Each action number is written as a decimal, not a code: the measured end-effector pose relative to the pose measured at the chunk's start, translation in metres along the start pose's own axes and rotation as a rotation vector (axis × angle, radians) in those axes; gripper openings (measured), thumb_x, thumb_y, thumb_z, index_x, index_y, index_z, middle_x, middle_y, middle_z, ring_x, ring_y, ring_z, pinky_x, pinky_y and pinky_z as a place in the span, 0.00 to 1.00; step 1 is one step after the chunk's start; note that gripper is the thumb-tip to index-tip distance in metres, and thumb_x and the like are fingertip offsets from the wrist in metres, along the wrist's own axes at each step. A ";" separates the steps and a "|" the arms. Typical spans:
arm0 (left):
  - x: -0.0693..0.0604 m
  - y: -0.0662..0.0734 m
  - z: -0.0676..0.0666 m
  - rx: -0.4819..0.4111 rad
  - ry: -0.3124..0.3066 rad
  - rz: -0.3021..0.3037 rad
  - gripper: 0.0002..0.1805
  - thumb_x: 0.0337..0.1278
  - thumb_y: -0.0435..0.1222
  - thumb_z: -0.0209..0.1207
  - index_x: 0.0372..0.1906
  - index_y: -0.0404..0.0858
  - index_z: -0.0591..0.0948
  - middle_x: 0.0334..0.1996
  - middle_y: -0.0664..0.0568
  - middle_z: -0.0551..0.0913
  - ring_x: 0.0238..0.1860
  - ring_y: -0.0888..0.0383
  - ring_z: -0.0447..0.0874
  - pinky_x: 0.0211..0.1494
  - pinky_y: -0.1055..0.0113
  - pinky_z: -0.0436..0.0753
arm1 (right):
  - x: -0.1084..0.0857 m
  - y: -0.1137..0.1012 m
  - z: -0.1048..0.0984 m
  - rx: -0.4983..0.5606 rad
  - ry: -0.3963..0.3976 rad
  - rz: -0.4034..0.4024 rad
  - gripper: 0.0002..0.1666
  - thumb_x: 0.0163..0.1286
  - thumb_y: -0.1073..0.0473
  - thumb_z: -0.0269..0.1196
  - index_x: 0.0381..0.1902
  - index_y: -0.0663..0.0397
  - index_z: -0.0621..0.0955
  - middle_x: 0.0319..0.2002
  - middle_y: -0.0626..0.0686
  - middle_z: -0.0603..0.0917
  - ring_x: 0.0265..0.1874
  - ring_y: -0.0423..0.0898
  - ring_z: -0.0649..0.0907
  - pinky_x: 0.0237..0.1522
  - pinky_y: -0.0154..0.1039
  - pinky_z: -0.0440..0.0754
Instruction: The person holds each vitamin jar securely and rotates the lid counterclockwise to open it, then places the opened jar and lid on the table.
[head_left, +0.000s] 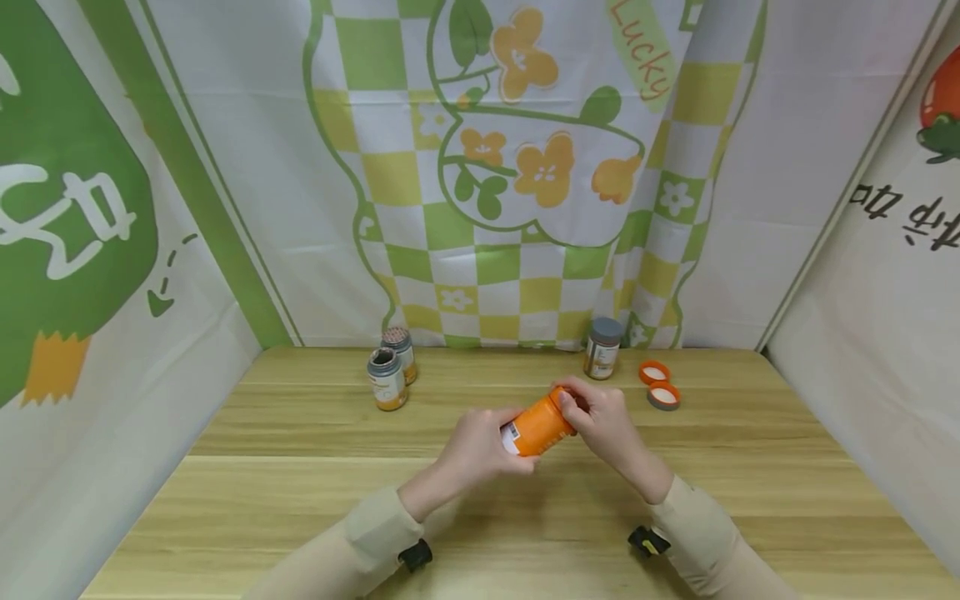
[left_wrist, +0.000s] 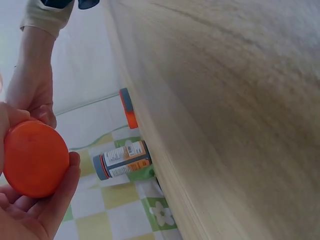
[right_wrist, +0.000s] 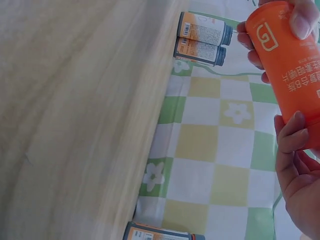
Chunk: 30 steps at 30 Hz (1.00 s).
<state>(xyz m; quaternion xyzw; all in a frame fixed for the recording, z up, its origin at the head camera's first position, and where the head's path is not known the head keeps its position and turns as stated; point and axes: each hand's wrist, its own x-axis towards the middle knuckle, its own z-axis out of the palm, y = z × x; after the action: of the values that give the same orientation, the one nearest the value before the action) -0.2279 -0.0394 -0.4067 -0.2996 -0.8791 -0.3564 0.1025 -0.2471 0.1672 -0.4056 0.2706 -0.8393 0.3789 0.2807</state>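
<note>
An orange plastic bottle (head_left: 542, 427) with a white label patch is held tilted above the table between both hands. My left hand (head_left: 480, 442) grips it around its lower body, near the base. At the other end, the fingers and thumb of my right hand (head_left: 606, 421) are curled round the orange cap (head_left: 558, 398). In the left wrist view the bottle's round orange base (left_wrist: 36, 159) faces the camera. White lettering shows on the bottle's side (right_wrist: 290, 60) in the right wrist view. The cap appears to sit on the bottle.
Two grey-and-orange jars without lids, the front one (head_left: 387, 382) and the back one (head_left: 401, 350), stand at the back left. A grey-lidded jar (head_left: 602, 348) stands at the back right. Beside it lie two upturned lids, one orange (head_left: 654, 372) and one grey-rimmed (head_left: 663, 396), on the wooden table (head_left: 300, 500).
</note>
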 end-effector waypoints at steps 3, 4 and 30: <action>0.002 0.000 -0.002 -0.024 -0.027 -0.014 0.23 0.31 0.42 0.72 0.42 0.41 0.83 0.27 0.57 0.83 0.21 0.67 0.73 0.24 0.75 0.73 | -0.001 0.002 0.001 0.014 0.011 -0.016 0.04 0.65 0.59 0.60 0.35 0.48 0.82 0.18 0.44 0.79 0.13 0.31 0.71 0.14 0.27 0.71; 0.002 -0.001 -0.003 -0.037 -0.040 -0.018 0.24 0.32 0.42 0.72 0.42 0.41 0.83 0.27 0.57 0.83 0.22 0.67 0.73 0.25 0.75 0.73 | -0.001 0.004 0.002 0.020 0.016 -0.030 0.05 0.65 0.59 0.60 0.35 0.48 0.82 0.18 0.44 0.79 0.14 0.31 0.71 0.14 0.27 0.71; -0.001 -0.018 -0.020 -0.507 -0.310 -0.244 0.23 0.43 0.40 0.66 0.50 0.38 0.82 0.35 0.50 0.84 0.33 0.60 0.77 0.37 0.67 0.77 | -0.007 0.003 0.005 0.166 -0.072 -0.229 0.11 0.72 0.64 0.51 0.48 0.58 0.77 0.40 0.54 0.82 0.32 0.39 0.78 0.31 0.32 0.79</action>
<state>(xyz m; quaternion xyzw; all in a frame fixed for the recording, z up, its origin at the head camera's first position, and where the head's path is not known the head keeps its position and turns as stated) -0.2384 -0.0635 -0.4032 -0.2587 -0.7969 -0.5238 -0.1539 -0.2454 0.1670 -0.4149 0.4001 -0.7782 0.4028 0.2685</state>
